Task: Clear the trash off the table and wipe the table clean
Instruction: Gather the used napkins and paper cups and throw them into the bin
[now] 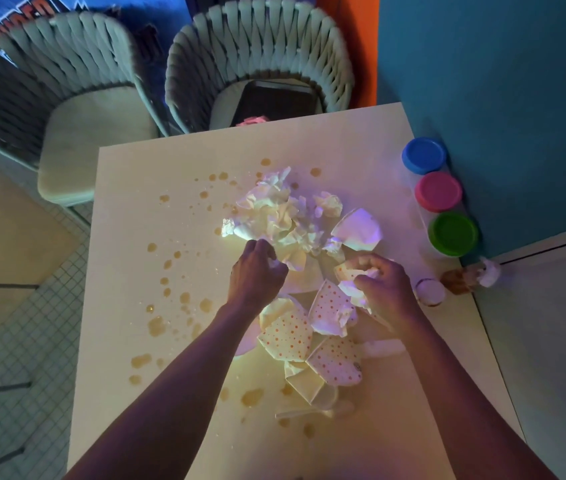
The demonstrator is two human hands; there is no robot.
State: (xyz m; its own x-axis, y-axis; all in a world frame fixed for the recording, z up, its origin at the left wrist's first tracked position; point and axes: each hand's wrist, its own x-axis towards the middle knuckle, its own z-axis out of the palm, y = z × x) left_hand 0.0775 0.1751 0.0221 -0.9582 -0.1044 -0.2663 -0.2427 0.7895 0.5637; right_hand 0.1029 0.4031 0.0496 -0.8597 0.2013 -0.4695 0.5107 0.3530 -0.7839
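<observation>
Crumpled napkins (276,211) and dotted paper cups (290,336) are heaped mid-table (129,202), from 12 to 6 o'clock. A napkin wad is gripped by the right hand (383,284); napkin is pinched by the left hand (257,271). The trash is judged light, soft, crushable, and best gathered in bunches.

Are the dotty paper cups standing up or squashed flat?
Squashed and tipped over. The polka-dot paper cups lie crumpled on their sides on the table, near the right hand. None stands upright.
</observation>
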